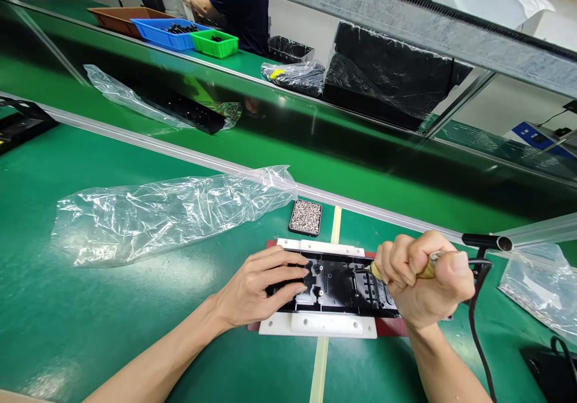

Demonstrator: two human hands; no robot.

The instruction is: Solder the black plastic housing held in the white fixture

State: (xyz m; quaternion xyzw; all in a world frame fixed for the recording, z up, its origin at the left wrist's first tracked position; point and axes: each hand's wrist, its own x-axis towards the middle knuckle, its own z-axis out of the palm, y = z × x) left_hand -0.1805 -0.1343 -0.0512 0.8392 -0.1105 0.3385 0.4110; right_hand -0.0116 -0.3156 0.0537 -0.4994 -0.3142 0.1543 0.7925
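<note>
A long black plastic panel (336, 286) lies in a fixture with white blocks (333, 325) on a dark red base. My left hand (265, 286) rests on the panel's left part, fingers apart and stretched over it. My right hand (421, 277) is wrapped round the yellow-covered handle of a soldering iron (377, 269), whose thin metal tip points left over the panel's middle. Whether the tip touches the panel I cannot tell. A black cord runs from the iron's back end. Just behind the fixture sits a small black tray (305, 217) filled with tiny silvery parts.
Clear plastic bags lie at left (171, 217) and right (538, 283). A black tube holder (487, 242) stands beside my right hand. Behind the green divider (360, 169) are blue (157, 33) and green bins (215, 44), wrapped black parts, and another person's arm (202, 3).
</note>
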